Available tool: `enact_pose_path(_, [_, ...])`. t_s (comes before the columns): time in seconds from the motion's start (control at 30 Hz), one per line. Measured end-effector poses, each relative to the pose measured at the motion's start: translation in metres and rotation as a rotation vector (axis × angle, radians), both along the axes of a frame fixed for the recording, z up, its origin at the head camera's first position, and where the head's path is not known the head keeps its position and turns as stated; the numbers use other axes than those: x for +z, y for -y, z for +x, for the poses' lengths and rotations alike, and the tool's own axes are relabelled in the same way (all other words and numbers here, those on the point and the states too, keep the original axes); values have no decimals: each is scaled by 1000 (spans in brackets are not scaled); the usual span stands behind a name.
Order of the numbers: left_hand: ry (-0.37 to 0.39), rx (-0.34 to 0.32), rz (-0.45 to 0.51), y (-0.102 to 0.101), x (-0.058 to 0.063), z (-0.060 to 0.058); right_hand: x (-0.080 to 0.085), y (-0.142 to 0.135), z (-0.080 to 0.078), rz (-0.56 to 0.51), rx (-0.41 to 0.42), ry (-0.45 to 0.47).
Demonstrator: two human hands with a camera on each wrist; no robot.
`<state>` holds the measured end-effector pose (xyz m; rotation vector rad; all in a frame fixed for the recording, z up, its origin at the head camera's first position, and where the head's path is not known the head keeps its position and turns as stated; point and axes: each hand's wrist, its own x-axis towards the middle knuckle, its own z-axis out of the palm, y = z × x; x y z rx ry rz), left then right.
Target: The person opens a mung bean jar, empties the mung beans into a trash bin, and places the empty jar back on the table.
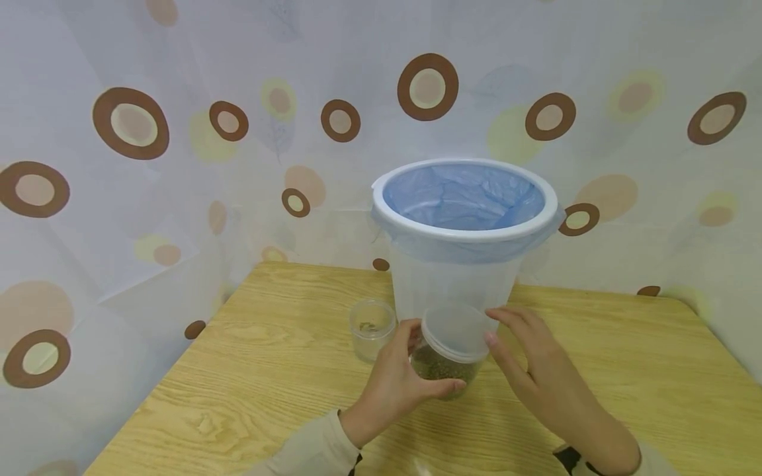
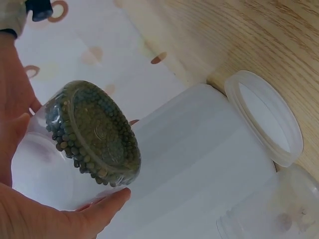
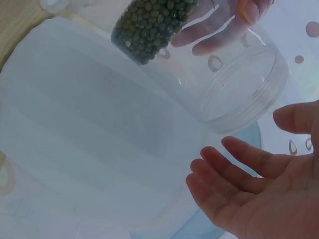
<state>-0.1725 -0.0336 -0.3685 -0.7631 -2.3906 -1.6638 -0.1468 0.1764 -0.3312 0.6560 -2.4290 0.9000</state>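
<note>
the left hand point(image 1: 389, 378) clasps a clear jar point(image 1: 455, 337) of mung beans point(image 2: 102, 129); the right hand point(image 1: 546, 370), fingers point(image 3: 255, 154) apart, hovers just right.

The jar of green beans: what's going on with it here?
A person's left hand holds a clear jar, partly filled with small green beans. Its pale lid appears to be on. Their right hand is open near the lid, holding nothing. Behind, a white bin with a blue liner stands on the wooden table.
</note>
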Motion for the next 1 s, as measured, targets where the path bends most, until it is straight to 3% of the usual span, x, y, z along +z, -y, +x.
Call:
enact_pose_path(0.23, [-20, 49, 4, -3, 4, 5, 3, 11, 0, -7, 44, 45])
enact_pose_path(0.4, [-98, 80, -27, -7, 3, 8, 4, 18, 2, -5, 36, 60])
enact_pose_path(0.8, [-272, 138, -112, -16, 0, 8, 1, 29, -1, 3, -40, -33])
enact_pose_path(1.0, [-267, 148, -125, -19, -1, 10, 0, 31, -1, -15, -77, -56])
